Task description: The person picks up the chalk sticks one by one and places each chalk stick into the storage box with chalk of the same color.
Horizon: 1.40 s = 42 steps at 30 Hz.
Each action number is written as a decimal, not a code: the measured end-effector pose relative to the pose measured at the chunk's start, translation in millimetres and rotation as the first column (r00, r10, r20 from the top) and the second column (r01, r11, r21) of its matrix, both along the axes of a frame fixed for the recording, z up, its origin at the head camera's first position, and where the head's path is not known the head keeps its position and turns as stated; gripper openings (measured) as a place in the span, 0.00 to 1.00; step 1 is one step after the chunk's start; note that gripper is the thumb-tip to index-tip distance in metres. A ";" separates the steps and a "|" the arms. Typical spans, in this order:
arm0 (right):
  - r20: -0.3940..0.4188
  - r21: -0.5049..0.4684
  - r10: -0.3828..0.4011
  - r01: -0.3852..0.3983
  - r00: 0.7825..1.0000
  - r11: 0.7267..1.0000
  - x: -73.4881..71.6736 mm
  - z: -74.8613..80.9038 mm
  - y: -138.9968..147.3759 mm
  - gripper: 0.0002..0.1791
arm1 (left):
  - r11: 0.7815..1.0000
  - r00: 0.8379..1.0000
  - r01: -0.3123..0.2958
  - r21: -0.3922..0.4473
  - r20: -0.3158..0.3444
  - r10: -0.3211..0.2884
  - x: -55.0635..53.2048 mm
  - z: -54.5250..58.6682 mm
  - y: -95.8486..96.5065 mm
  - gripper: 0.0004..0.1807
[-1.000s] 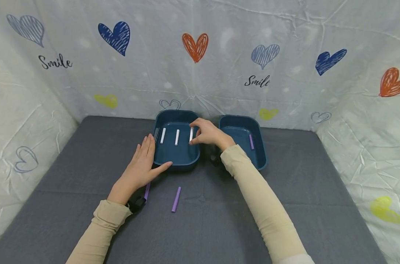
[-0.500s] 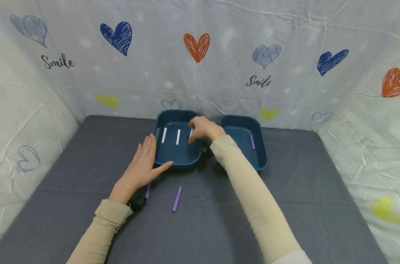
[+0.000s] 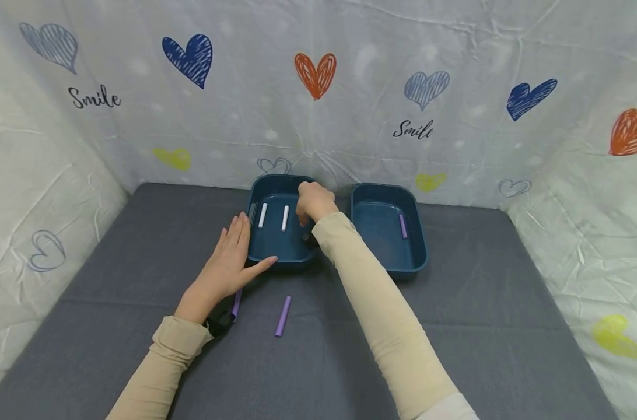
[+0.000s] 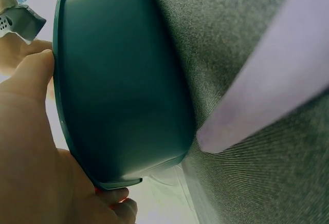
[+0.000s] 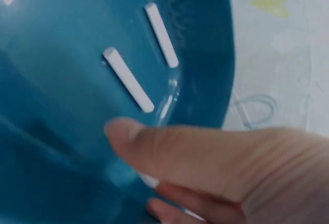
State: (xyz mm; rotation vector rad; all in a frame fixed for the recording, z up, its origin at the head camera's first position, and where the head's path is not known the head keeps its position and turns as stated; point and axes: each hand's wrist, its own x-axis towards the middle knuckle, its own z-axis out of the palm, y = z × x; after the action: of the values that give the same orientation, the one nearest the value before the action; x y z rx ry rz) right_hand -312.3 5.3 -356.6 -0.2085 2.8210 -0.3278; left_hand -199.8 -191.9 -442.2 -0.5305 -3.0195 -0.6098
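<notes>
Two white chalk sticks, one at left (image 3: 263, 216) and one mid-tray (image 3: 285, 219), lie on the floor of the left blue tray (image 3: 268, 248). My left hand (image 3: 221, 268) rests with straight fingers along this tray's left side, its thumb over the near rim. Inside the tray's right part, my right hand (image 3: 315, 201) pinches a third white chalk stick (image 5: 149, 180). The right wrist view shows that stick's end behind my thumb, most of it hidden. A purple chalk stick (image 3: 283, 317) lies on the table in front, and another (image 3: 237, 304) beside my left wrist.
A second blue tray (image 3: 376, 239) stands to the right, with one purple chalk stick (image 3: 403, 226) inside. Grey cloth (image 3: 481, 291) covers the table. A white curtain (image 3: 360, 116) printed with hearts hangs behind both trays.
My right hand has shifted slightly left and turned, so its knuckles now cover the third white chalk stick in the head view. My left hand stays on the tray.
</notes>
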 end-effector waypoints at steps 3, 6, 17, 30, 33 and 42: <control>-0.036 0.007 -0.016 0.016 0.999 1.000 3.0 -4.5 -4.1 0.29 | 1.000 1.000 0.002 0.006 -0.005 -0.002 0.5 0.2 0.3 0.61; -0.060 -0.005 -0.016 0.016 0.998 1.000 5.1 -8.7 -4.9 0.22 | 1.000 1.000 0.006 0.013 -0.007 -0.006 0.6 0.8 0.4 0.61; -0.031 0.001 0.031 -0.031 0.999 1.000 4.0 -28.7 1.4 0.22 | 1.000 1.000 0.008 0.009 -0.013 -0.008 2.8 0.5 2.4 0.61; -0.013 0.060 0.110 -0.109 0.994 0.992 9.3 -34.5 -0.5 0.25 | 1.000 1.000 0.004 0.010 -0.005 -0.004 3.0 -1.4 -0.7 0.61; -0.019 0.050 0.111 -0.110 0.994 0.993 8.0 -35.6 -0.4 0.23 | 1.000 1.000 0.004 0.014 0.001 -0.004 2.0 -0.8 -1.4 0.61; -0.017 0.056 0.115 -0.114 0.993 0.992 4.9 -39.8 0.7 0.23 | 1.000 1.000 0.005 0.016 -0.013 -0.005 0.3 -0.5 -0.8 0.62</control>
State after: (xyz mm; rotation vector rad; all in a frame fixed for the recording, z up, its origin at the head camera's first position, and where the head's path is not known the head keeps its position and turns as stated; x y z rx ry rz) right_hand -307.4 6.0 -396.3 -0.3623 2.8195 -0.2239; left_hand -199.5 -192.7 -442.7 -0.5394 -2.9992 -0.6271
